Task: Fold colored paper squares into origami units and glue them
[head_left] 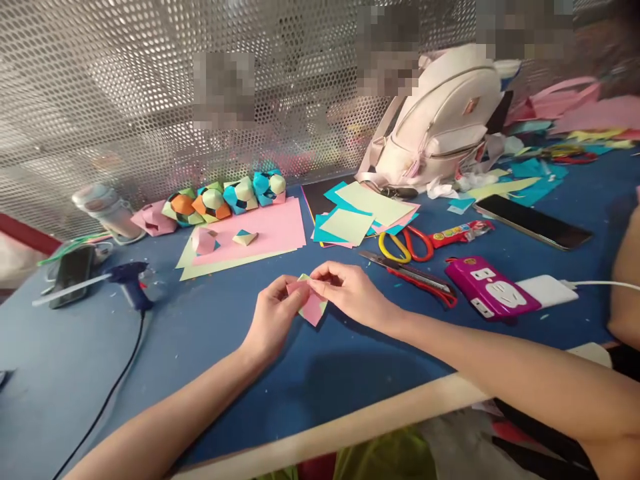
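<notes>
Between both hands, above the blue table, is a small piece of folded paper (313,311), pink with pale green showing at its edges. My left hand (275,310) pinches its left side, the thumb lying over the front. My right hand (353,293) grips the upper right edge with thumb and fingertips. Beyond the hands, a small folded paper unit (245,237) in cream and blue rests on a pink sheet (273,230). A pink and white folded piece (204,241) sits beside it. Several folded paper balls (213,202) stand in a row behind the sheets.
At left are a blue glue gun (129,283) with its cord, a phone (74,273) and a bottle (107,210). Rightward lie scissors (407,245), a utility knife (410,272), a purple power strip (493,290) and another phone (533,221). A white backpack (440,120) leans against the mesh.
</notes>
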`<state>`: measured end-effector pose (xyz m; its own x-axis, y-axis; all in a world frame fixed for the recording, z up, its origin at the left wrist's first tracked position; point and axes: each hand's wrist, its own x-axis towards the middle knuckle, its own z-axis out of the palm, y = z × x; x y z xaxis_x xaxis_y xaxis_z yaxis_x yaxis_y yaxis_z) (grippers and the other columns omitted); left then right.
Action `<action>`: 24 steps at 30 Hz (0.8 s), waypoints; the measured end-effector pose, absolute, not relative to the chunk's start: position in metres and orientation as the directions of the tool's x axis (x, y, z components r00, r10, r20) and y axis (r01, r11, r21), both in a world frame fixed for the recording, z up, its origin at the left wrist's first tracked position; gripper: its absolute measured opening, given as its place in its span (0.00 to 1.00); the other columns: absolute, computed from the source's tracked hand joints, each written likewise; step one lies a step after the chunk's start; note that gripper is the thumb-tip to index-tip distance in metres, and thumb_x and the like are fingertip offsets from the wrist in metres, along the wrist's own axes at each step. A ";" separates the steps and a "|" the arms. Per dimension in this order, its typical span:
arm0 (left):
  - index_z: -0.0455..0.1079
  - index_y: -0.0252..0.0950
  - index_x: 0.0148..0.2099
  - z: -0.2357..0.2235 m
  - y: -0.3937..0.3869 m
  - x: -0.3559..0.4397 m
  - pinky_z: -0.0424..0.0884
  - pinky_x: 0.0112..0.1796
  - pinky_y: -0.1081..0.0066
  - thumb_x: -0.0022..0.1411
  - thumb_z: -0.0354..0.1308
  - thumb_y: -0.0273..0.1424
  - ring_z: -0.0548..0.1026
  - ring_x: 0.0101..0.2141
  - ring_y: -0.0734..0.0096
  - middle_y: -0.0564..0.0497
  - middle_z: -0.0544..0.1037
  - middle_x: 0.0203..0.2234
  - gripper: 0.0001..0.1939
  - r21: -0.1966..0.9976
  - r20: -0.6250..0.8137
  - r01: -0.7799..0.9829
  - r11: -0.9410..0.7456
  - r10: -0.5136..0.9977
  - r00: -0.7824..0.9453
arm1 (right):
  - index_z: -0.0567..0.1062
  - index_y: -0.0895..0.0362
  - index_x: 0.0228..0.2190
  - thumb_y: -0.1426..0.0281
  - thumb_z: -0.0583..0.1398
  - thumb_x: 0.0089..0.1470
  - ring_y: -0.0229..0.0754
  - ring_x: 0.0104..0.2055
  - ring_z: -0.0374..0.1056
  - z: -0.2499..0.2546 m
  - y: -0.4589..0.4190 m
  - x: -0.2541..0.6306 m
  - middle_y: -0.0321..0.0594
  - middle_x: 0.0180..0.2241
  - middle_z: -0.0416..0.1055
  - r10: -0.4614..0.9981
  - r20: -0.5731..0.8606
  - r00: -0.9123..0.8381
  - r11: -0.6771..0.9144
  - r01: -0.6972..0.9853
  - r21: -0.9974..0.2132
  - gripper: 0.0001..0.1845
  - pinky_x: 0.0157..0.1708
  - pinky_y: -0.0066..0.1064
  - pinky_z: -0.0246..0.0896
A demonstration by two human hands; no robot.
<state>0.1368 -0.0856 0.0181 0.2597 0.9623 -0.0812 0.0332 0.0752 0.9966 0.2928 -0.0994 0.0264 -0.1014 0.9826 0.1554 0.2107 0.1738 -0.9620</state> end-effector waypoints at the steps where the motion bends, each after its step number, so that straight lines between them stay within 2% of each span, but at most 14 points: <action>1: 0.71 0.33 0.30 0.018 -0.084 0.138 0.61 0.28 0.76 0.55 0.62 0.36 0.64 0.25 0.78 0.55 0.70 0.22 0.10 0.996 -0.088 0.044 0.079 0.960 0.265 | 0.71 0.58 0.27 0.66 0.57 0.53 0.34 0.26 0.64 0.023 -0.099 0.294 0.35 0.25 0.70 0.981 0.176 -0.086 0.191 0.209 -0.959 0.08 0.28 0.26 0.60; 4: 0.72 0.33 0.32 0.014 -0.080 0.142 0.62 0.30 0.75 0.56 0.62 0.36 0.65 0.26 0.78 0.55 0.71 0.24 0.10 0.993 -0.119 0.057 0.107 0.943 0.310 | 0.70 0.58 0.26 0.68 0.57 0.53 0.33 0.25 0.62 0.016 -0.098 0.300 0.34 0.24 0.69 0.977 0.210 -0.046 0.215 0.242 -0.946 0.07 0.26 0.26 0.58; 8: 0.72 0.35 0.37 0.008 -0.076 0.143 0.64 0.33 0.74 0.57 0.61 0.37 0.68 0.30 0.75 0.53 0.74 0.28 0.10 0.987 -0.154 0.008 0.161 0.923 0.352 | 0.71 0.58 0.26 0.69 0.58 0.53 0.33 0.25 0.62 0.011 -0.096 0.307 0.34 0.24 0.69 0.983 0.180 -0.031 0.181 0.254 -0.950 0.06 0.25 0.25 0.58; 13: 0.69 0.34 0.32 0.002 -0.074 0.142 0.62 0.29 0.77 0.57 0.61 0.38 0.65 0.26 0.79 0.56 0.70 0.23 0.11 0.988 -0.140 -0.014 0.152 0.941 0.309 | 0.70 0.58 0.26 0.68 0.59 0.53 0.32 0.26 0.61 0.006 -0.095 0.309 0.33 0.24 0.67 0.989 0.143 -0.039 0.148 0.227 -0.962 0.07 0.26 0.24 0.58; 18: 0.70 0.34 0.30 0.002 -0.074 0.143 0.63 0.29 0.76 0.57 0.61 0.37 0.67 0.25 0.77 0.55 0.72 0.22 0.10 0.992 -0.125 0.040 0.119 0.944 0.305 | 0.72 0.58 0.31 0.66 0.59 0.52 0.34 0.29 0.65 0.004 -0.095 0.308 0.35 0.27 0.71 0.994 0.098 -0.056 0.105 0.157 -0.982 0.07 0.29 0.25 0.62; 24: 0.72 0.35 0.34 0.003 -0.077 0.142 0.65 0.32 0.74 0.57 0.62 0.37 0.70 0.29 0.75 0.53 0.75 0.26 0.09 0.992 -0.123 0.013 0.126 0.934 0.335 | 0.73 0.58 0.29 0.67 0.59 0.51 0.33 0.28 0.64 0.006 -0.099 0.307 0.35 0.27 0.70 0.993 0.109 -0.045 0.115 0.193 -0.974 0.06 0.29 0.25 0.61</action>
<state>0.1422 -0.0773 0.0029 0.3350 0.9341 -0.1231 0.0128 0.1261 0.9919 0.3069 -0.0993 0.0064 -0.0447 0.9931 0.1088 0.1932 0.1154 -0.9744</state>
